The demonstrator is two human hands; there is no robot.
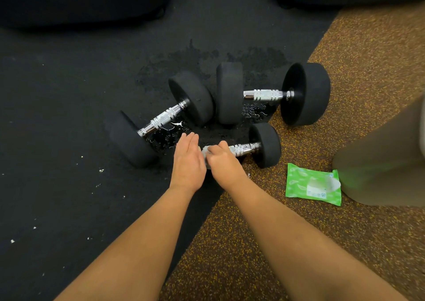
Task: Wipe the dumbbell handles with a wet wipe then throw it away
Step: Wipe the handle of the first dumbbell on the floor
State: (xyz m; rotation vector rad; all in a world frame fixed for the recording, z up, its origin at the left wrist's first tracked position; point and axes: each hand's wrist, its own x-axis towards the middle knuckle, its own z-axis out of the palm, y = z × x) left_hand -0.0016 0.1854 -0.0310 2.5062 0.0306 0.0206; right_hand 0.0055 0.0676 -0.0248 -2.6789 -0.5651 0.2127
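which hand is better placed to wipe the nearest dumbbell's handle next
Right: the right hand grips the wet wipe against that handle, while the left hand lies open beside it, holding nothing.

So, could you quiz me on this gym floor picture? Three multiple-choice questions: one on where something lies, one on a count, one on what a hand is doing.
1. Where does the green wipes pack lie?
A) on the black mat
B) on top of a weight
C) on the brown speckled floor

2. How many dumbbells are in view?
A) two
B) three
C) five

3. What is the right hand doing?
A) holding a white wipe on the nearest dumbbell's handle
B) lying flat on the floor
C) lifting the pack

Answers:
1 C: the pack sits on the speckled surface.
2 B: three silver handles show.
3 A: its fingers curl round the wipe.
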